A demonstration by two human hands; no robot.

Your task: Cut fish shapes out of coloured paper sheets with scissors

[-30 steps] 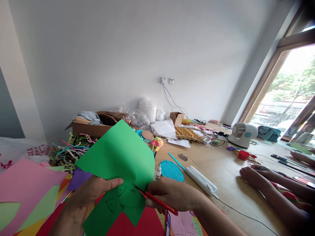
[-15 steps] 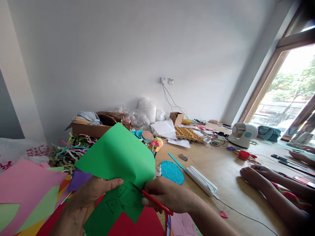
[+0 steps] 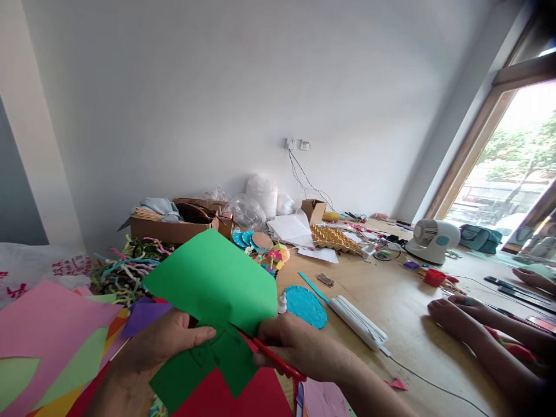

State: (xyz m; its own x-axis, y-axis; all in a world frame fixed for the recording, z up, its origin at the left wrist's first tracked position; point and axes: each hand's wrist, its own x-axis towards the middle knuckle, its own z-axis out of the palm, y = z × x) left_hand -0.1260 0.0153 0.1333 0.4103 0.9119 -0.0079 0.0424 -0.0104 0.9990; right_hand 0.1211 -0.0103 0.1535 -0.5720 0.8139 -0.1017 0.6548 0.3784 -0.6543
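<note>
A sheet of green paper [image 3: 217, 272] with dark drawn lines on its lower part is pinched in my left hand [image 3: 174, 339], thumb on top. My right hand [image 3: 295, 347] grips red-handled scissors [image 3: 278, 360], whose dark blades lie at the green paper near the drawn lines. The paper's upper part bends upward and has a notch cut in its lower edge. Red paper [image 3: 243, 399] lies beneath it. Just beyond my right hand are a small white bottle [image 3: 282, 303] and a blue textured disc [image 3: 305, 307].
Coloured paper sheets [image 3: 56, 318] and a heap of pipe cleaners [image 3: 125, 272] lie left. A white power strip [image 3: 358, 321] with a cord crosses the table right. Another person's hands [image 3: 456, 313] rest farther right, near a white fan [image 3: 432, 240].
The green paper has tilted and its upper corner has dropped slightly. My left hand and the scissors have shifted a little. The whole view has moved slightly.
</note>
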